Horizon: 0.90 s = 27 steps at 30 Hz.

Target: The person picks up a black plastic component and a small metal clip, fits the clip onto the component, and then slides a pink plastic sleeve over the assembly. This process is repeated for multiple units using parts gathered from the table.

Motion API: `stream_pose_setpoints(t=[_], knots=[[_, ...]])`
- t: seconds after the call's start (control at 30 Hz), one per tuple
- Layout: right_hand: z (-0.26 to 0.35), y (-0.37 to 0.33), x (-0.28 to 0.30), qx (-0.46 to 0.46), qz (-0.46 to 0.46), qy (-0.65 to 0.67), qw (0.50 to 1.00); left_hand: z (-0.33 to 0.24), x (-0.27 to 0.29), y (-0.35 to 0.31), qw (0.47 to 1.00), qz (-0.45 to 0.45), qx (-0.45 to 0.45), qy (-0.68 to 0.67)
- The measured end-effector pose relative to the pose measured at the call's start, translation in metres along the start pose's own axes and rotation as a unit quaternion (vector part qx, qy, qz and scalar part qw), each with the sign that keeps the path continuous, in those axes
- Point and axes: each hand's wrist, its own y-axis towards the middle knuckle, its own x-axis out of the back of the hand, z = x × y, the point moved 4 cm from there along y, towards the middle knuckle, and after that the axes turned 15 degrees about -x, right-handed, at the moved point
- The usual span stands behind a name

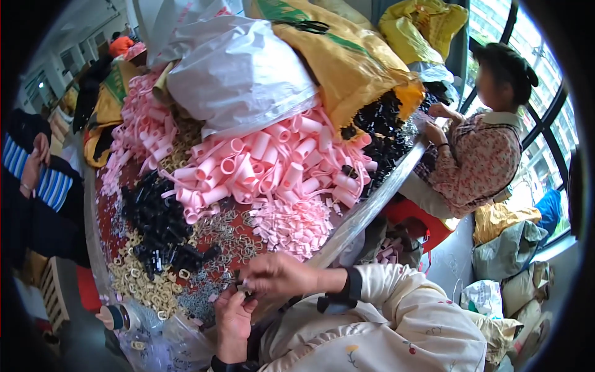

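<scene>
At the near edge of the table my right hand (pixel 277 273) and my left hand (pixel 234 315) meet, fingers closed. Between their fingertips is a small dark and pale part (pixel 243 288), too small to name. Just beyond my right hand lie small pink plastic pieces (pixel 291 226) and a spread of bent metal clips (pixel 229 239). Small grey metal bits (pixel 201 301) are heaped beside my left hand. Further left are beige plastic rings (pixel 139 273) and black plastic parts (pixel 161 226). Pink tube-shaped parts (pixel 260 146) form a large pile behind.
A white sack (pixel 242 74) and a yellow sack (pixel 347 62) lean over the pink pile. A plastic-wrapped edge (pixel 372 204) bounds the table's right side. One person (pixel 477 149) works at the right; another (pixel 43 180) is at the left. A bottle (pixel 118 317) stands front left.
</scene>
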Motion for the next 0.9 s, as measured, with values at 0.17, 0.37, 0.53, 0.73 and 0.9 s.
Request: stream_pose_setpoints(t=[0.17,0.37,0.53,0.73,0.9], knots=[[-0.006,-0.019,0.002,0.035,-0.043,-0.040,0.998,0.004,-0.023,0.000,0.999,0.035,0.003,-0.024],[-0.017,-0.033,0.008,0.092,-0.089,-0.129,0.983,0.011,-0.033,-0.003,0.996,0.069,0.043,-0.039],[-0.024,-0.044,0.012,0.188,-0.112,-0.252,0.943,0.022,-0.034,-0.006,0.990,0.086,0.106,0.028],[-0.039,-0.050,0.086,0.183,-0.283,-0.389,0.858,0.008,-0.044,0.005,0.985,0.118,0.074,0.100],[-0.092,-0.058,0.197,-0.094,-0.424,-0.551,0.713,0.010,-0.036,0.008,0.989,0.087,0.050,0.107]])
